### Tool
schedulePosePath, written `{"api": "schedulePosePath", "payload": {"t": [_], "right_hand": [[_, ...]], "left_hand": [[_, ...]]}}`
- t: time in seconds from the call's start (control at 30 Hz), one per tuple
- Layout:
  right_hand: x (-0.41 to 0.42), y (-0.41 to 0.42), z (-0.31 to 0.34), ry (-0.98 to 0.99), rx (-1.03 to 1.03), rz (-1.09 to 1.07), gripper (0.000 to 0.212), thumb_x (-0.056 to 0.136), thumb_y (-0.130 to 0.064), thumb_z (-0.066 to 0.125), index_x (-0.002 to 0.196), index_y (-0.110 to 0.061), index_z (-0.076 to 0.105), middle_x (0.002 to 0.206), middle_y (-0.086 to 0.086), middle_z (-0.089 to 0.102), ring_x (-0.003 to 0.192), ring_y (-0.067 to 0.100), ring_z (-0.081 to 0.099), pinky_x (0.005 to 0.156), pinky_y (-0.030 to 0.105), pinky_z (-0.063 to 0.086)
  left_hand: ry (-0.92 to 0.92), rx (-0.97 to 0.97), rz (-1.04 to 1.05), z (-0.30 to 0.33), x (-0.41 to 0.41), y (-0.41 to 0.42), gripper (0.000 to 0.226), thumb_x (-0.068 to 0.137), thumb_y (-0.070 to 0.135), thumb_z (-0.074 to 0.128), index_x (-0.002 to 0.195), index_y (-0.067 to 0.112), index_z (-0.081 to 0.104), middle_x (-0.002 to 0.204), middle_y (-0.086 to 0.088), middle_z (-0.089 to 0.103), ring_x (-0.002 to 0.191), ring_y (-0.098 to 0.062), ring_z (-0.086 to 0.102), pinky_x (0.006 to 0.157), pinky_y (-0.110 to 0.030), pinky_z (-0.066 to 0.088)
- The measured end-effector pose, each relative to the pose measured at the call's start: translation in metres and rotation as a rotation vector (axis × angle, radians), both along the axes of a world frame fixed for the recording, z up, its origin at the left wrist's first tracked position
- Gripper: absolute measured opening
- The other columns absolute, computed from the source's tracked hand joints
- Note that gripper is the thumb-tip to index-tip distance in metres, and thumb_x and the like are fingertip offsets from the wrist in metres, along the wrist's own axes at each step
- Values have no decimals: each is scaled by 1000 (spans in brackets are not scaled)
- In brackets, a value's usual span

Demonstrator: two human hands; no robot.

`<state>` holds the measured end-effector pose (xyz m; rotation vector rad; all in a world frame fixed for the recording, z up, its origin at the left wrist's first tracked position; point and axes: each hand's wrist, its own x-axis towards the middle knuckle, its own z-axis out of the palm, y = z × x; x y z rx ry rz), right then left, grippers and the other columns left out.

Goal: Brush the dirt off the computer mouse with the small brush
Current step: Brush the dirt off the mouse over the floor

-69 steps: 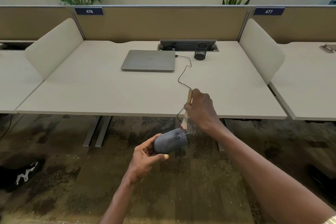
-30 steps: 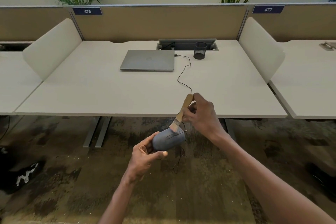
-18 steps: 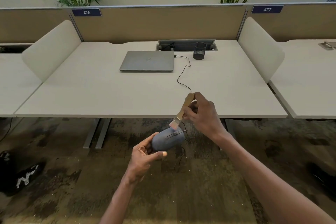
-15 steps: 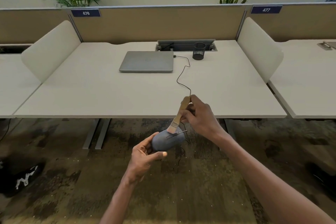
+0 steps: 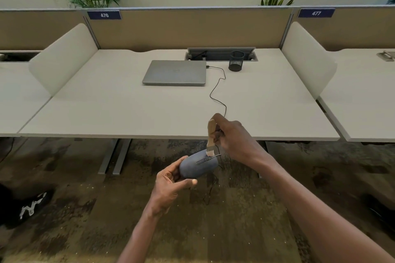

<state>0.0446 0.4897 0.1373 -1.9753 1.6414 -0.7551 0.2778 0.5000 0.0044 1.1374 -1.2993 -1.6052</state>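
A grey computer mouse is held in front of the desk edge, over the floor, by my left hand, which grips its rear end. My right hand holds a small brush with a wooden handle, nearly upright, its pale bristles touching the top front of the mouse near the scroll wheel. The mouse's black cable runs up over the desk to the closed grey laptop.
The white desk has side dividers, a black mesh pen cup and a cable tray at the back. Neighbouring desks stand left and right. Below lies patterned carpet; a black shoe sits at the lower left.
The brush has swung from a slant to nearly upright, and its bristles have moved along the top of the mouse toward its front. My left hand holds the mouse still.
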Motion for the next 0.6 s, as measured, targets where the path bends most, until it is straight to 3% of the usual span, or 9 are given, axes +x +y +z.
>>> {"api": "schedulePosePath", "payload": {"t": [0.13,0.27,0.47,0.6], "right_hand": [[5,-6,-5,-201,-2,-18,36,92,11,43,102,-23,50,92,8,71,85,21,74,74,32,65],[11,-15,-9,-310,-46,-50,19,97,1,54,101,-17,51,88,6,74,73,10,76,65,25,63],[37,-23,-17,-246,-26,-120,19,97,-15,68,108,-16,53,89,8,74,68,13,76,63,24,64],[37,-32,-19,-191,30,-255,16,95,-12,69,101,-12,54,81,4,68,59,11,71,49,18,57]], "left_hand": [[17,3,4,-1,3,0,87,57,11,95,136,15,60,126,3,71,120,-18,66,92,-30,58],[19,6,-4,0,2,0,82,57,14,96,132,21,63,127,2,71,121,-19,66,92,-31,59],[14,-1,-27,6,-4,1,88,50,29,100,129,24,64,126,4,72,120,-17,67,91,-29,58],[-24,-33,-33,6,-5,3,81,53,24,97,126,31,65,125,7,71,120,-16,67,93,-32,58]]}}
